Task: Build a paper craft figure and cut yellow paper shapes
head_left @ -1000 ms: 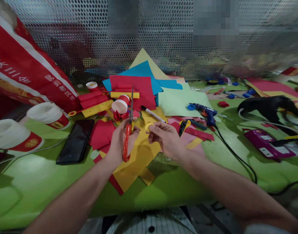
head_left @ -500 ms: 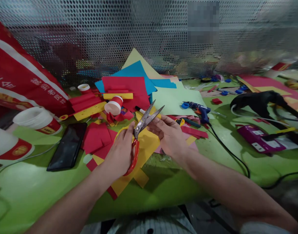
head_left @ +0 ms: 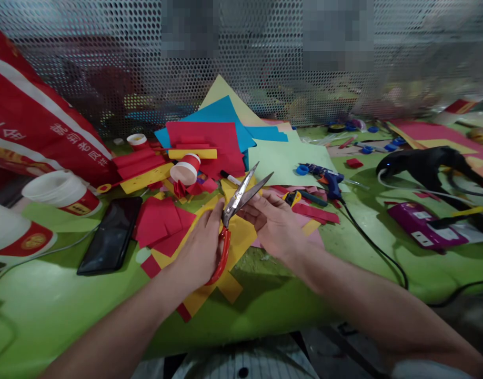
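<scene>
Centrally, we see scissors (head_left: pixel 235 208) with blades apart, above yellow paper (head_left: pixel 241 237) on the counter (head_left: pixel 68 300).
Left hand (head_left: pixel 200 250) clamped on the rigid red handles; right hand (head_left: pixel 275 223) pinches something small; paper likely light, floppy.

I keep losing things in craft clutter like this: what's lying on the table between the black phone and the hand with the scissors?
Between the phone and the left hand holding the scissors, the head view shows loose red paper pieces lying on the green table.
</scene>
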A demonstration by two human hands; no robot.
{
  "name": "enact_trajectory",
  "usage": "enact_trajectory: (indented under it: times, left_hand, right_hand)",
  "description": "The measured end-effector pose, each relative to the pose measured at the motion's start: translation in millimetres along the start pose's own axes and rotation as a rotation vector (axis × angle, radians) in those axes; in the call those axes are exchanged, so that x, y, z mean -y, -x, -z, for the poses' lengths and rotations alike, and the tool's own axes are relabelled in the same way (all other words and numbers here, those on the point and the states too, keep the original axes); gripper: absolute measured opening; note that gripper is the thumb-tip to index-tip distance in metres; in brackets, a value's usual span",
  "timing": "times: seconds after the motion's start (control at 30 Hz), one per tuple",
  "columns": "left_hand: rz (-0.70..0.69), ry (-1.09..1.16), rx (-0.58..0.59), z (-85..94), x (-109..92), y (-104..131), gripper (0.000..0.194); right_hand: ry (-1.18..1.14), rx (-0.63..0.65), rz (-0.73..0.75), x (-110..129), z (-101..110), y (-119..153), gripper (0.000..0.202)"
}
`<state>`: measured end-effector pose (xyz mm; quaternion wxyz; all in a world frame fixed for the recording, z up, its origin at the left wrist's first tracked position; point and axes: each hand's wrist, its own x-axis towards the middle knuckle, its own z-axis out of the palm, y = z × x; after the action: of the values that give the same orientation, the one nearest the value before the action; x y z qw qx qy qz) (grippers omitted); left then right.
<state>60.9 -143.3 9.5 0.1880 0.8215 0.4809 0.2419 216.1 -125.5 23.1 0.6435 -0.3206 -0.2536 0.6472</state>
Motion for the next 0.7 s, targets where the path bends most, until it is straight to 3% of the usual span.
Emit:
enact_trajectory:
  times: [0.37, 0.7]
  left_hand:
    - [0.020, -0.001, 0.024, 0.5, -5.6, 0.2, 0.067]
    - [0.046, -0.169, 0.032, 3.4, -9.6, -2.3, 0.065]
  right_hand:
    - [0.009, 0.028, -0.012, -1.4, -2.7, 3.4, 0.020]
    - [-0.001, 0.038, 0.002, -0.2, -3.0, 4.9, 0.020]
